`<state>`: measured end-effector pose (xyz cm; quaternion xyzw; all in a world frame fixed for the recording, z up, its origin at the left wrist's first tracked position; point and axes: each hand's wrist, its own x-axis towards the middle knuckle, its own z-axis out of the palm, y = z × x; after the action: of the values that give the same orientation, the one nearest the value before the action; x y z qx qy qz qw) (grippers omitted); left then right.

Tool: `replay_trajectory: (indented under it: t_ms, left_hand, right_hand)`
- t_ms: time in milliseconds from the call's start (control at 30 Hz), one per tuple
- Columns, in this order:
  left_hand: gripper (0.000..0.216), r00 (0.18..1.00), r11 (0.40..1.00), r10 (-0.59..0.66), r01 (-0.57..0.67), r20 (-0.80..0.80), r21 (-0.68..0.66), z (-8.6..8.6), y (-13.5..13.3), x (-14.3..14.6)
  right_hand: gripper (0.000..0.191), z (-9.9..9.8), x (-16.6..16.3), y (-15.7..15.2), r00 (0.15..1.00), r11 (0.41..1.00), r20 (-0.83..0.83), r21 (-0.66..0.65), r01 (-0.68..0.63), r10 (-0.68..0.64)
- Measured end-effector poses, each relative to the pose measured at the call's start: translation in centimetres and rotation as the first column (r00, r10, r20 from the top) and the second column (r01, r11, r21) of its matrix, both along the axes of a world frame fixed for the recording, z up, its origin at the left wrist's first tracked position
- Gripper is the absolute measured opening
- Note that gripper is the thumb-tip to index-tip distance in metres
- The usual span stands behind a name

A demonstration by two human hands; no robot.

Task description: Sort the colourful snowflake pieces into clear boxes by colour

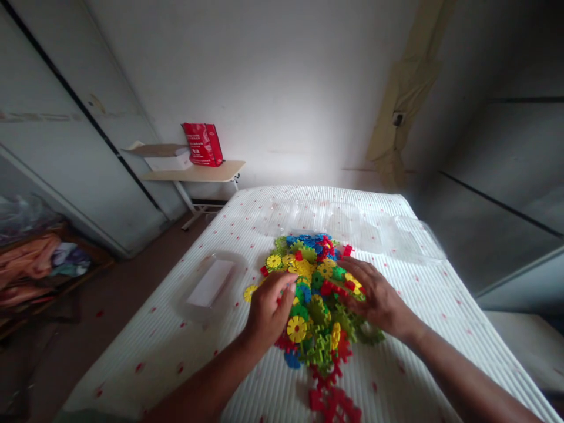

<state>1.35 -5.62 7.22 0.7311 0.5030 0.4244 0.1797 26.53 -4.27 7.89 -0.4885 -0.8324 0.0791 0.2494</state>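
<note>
A heap of plastic gear and flower-shaped building pieces (pixel 305 267) in yellow, green, blue and red lies on the covered table. At the heap's left side is my left hand (pixel 269 302), its fingers curled and the thumb near the index finger; whatever is between them is hidden. My right hand (pixel 375 292) rests against the right side, fingers stretched out over red and yellow pieces. Linked red pieces (pixel 335 405) trail off toward the near edge. One yellow flower piece (pixel 296 329) faces up just right of my left wrist.
To the left stands a clear plastic box (pixel 240 267) with a white label. Clear plastic containers (pixel 409 238) line the far side of the table. Beyond, a small side table (pixel 220 171) bears a white box (pixel 170 161) and a red bag (pixel 203 144).
</note>
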Motion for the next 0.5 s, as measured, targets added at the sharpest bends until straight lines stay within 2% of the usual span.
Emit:
replay_trajectory:
  t_ms: [67, 133, 200, 267, 400, 500]
  left_hand:
    - [0.026, 0.991, 0.996, 0.085, -0.083, -0.104, 0.021, 0.5, 3.3, -0.1]
    - [0.030, 0.945, 0.977, 0.198, -0.211, -0.259, -0.023, 0.5, 6.2, 0.0]
    - [0.037, 0.876, 0.933, 0.282, -0.345, -0.391, -0.099, 0.2, 8.3, 0.4]
    - [0.047, 0.826, 0.881, 0.310, -0.436, -0.470, -0.185, -0.1, 9.7, 0.9]
    - [0.059, 0.803, 0.817, 0.289, -0.490, -0.521, -0.302, -0.7, 11.1, 1.7]
    - [0.062, 0.810, 0.823, 0.269, -0.474, -0.520, -0.312, -1.1, 11.6, 2.2]
  right_hand:
    - [0.042, -0.3, 0.4, 1.4, 0.995, 0.995, -0.040, 0.027, 0.094, -0.093]
    - [0.040, -0.9, 0.4, 2.8, 0.983, 0.983, -0.032, 0.026, 0.180, -0.179]
    - [0.042, -1.7, 0.1, 4.0, 0.970, 0.970, 0.014, -0.013, 0.243, -0.243]
    - [0.046, -2.3, -0.5, 4.9, 0.951, 0.951, 0.070, -0.053, 0.305, -0.302]
    - [0.051, -2.8, -1.9, 6.1, 0.898, 0.899, 0.153, -0.089, 0.428, -0.413]
    - [0.056, -3.0, -2.9, 7.1, 0.891, 0.892, 0.176, -0.103, 0.440, -0.420]
